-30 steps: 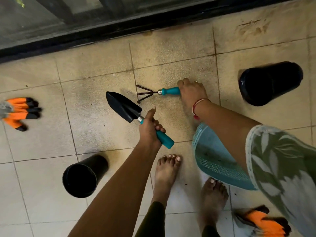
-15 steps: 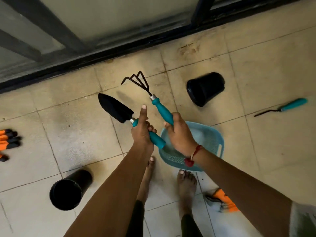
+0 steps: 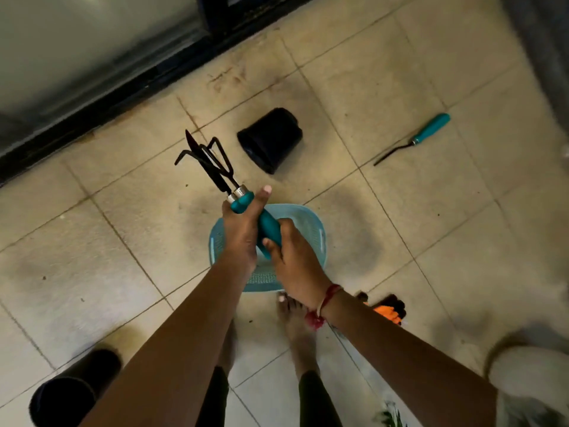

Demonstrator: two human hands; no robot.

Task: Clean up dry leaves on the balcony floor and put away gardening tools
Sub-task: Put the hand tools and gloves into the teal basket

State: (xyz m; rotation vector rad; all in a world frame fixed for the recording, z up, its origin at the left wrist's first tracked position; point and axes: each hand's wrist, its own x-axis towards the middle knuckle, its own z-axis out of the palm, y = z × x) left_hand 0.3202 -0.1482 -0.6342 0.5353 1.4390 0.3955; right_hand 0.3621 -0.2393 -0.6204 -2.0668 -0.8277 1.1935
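Observation:
My left hand point(image 3: 238, 232) grips the teal handle of a black trowel point(image 3: 212, 174) just below its metal collar, thumb stretched upward. Pressed against it, my right hand point(image 3: 291, 254) holds the teal handle of a three-pronged hand rake point(image 3: 266, 224). The two tool heads overlap and point up and left, above the floor. A light blue perforated basket point(image 3: 311, 221) stands on the tiles directly under both hands. A third teal-handled tool point(image 3: 414, 140) lies on the floor to the right.
A black pot point(image 3: 271, 138) lies tipped over beyond the basket, and another black pot point(image 3: 64, 392) lies at the lower left. Orange and black gloves point(image 3: 389, 309) lie behind my right wrist. A dark sliding-door track point(image 3: 123, 97) borders the tiles at the upper left. My bare feet stand below the basket.
My right hand lifted the rake from the floor and brought it against the trowel in my left hand. Both tools now sit side by side above the basket.

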